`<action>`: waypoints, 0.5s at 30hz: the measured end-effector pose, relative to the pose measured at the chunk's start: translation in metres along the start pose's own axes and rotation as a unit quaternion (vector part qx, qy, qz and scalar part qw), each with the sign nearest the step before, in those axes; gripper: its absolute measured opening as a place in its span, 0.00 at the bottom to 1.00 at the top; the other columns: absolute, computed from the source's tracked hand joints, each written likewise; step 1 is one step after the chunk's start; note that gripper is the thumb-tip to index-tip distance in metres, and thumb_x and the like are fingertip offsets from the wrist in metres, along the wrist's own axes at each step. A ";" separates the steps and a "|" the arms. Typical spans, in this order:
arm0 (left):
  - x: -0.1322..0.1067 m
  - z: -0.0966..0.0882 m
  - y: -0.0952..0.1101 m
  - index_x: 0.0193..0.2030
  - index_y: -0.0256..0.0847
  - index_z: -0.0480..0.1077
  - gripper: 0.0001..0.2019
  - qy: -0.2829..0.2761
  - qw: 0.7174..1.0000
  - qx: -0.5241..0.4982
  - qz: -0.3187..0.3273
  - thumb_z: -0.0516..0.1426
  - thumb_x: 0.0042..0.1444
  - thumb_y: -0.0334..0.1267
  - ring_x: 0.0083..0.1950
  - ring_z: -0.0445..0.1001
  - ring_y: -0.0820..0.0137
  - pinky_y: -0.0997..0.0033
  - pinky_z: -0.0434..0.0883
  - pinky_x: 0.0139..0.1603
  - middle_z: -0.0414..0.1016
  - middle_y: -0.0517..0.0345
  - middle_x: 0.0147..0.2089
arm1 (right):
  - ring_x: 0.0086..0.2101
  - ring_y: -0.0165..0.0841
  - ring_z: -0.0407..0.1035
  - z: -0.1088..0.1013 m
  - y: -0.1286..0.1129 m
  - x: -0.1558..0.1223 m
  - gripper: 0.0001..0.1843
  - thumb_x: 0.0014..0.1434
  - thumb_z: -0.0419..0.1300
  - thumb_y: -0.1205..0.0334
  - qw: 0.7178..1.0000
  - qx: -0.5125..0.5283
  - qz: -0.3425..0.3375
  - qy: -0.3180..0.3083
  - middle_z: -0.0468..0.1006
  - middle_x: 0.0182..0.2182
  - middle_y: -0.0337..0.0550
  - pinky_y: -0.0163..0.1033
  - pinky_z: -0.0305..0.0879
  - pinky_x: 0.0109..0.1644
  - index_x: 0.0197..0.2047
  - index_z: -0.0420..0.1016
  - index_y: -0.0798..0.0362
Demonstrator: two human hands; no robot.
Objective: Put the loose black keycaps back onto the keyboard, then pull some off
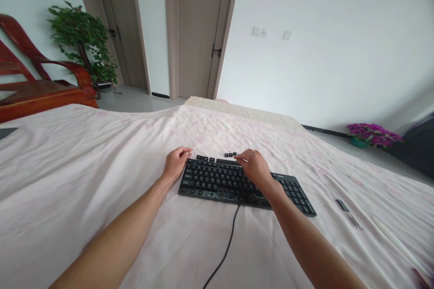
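A black keyboard (pixel 217 180) lies on the pink-flowered cloth, its cable side toward me. Bare switches show along its near edge, where keycaps are absent. My left hand (pixel 176 162) is at the far left corner, fingers curled and thumb near the index finger; whatever they may hold is hidden. My right hand (pixel 254 167) reaches over the keyboard's middle, thumb and index finger pinched beside a small group of loose keycaps (pixel 230 155). Whether a keycap is between those fingertips is too small to make out. More keycaps (pixel 202 158) sit along the far left edge.
A black cable (pixel 230 239) runs from the keyboard toward me over the wrinkled cloth (pixel 142 216). To the right lies a small tool with a dark handle (pixel 342 205) and thin metal prongs. A dark flat object (pixel 7 132) is at the far left edge.
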State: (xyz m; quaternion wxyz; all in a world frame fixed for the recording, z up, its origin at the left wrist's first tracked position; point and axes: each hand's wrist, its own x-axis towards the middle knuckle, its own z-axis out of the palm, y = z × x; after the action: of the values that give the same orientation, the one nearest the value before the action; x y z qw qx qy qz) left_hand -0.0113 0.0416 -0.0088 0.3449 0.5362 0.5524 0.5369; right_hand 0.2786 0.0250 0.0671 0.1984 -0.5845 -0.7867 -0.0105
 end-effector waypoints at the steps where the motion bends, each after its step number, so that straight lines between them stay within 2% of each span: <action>1: 0.000 0.000 -0.001 0.42 0.41 0.76 0.13 0.001 1.000 -0.004 0.001 0.54 0.52 0.40 0.39 0.77 0.66 0.68 0.72 0.42 0.80 0.53 0.39 | 0.41 0.35 0.68 0.003 0.001 0.006 0.12 0.61 0.57 0.63 1.000 -0.012 -0.004 -0.005 0.79 0.38 0.41 0.37 0.60 0.48 0.41 0.82 0.46; 7: 0.002 0.001 -0.005 0.43 0.40 0.76 0.14 -0.001 1.000 -0.021 0.001 0.55 0.53 0.40 0.40 0.78 0.66 0.67 0.72 0.43 0.80 0.52 0.40 | 0.42 0.35 0.65 0.016 -0.004 0.038 0.13 0.63 0.55 0.62 0.992 -0.104 -0.040 -0.056 0.78 0.40 0.44 0.37 0.57 0.47 0.42 0.82 0.45; 11: 0.002 0.002 -0.005 0.43 0.40 0.76 0.14 -0.001 1.000 -0.025 -0.003 0.55 0.53 0.41 0.39 0.78 0.66 0.67 0.73 0.42 0.80 0.51 0.40 | 0.45 0.37 0.62 0.022 -0.012 0.054 0.12 0.63 0.56 0.62 0.979 -0.175 -0.055 -0.087 0.75 0.45 0.46 0.39 0.55 0.47 0.44 0.81 0.45; 15: 0.003 0.002 -0.005 0.43 0.40 0.76 0.14 0.000 1.000 -0.020 0.001 0.55 0.53 0.40 0.39 0.78 0.66 0.67 0.73 0.42 0.80 0.51 0.40 | 0.46 0.39 0.61 0.027 -0.017 0.064 0.10 0.60 0.58 0.63 0.973 -0.193 -0.066 -0.109 0.75 0.45 0.48 0.41 0.53 0.45 0.40 0.82 0.48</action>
State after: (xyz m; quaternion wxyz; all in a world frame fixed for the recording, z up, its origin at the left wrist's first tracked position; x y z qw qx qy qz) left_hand -0.0113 0.0456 -0.0136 0.3551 0.5297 0.5408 0.5486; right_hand 0.2398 0.0853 0.0667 -0.0062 -0.5558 -0.8237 -0.1118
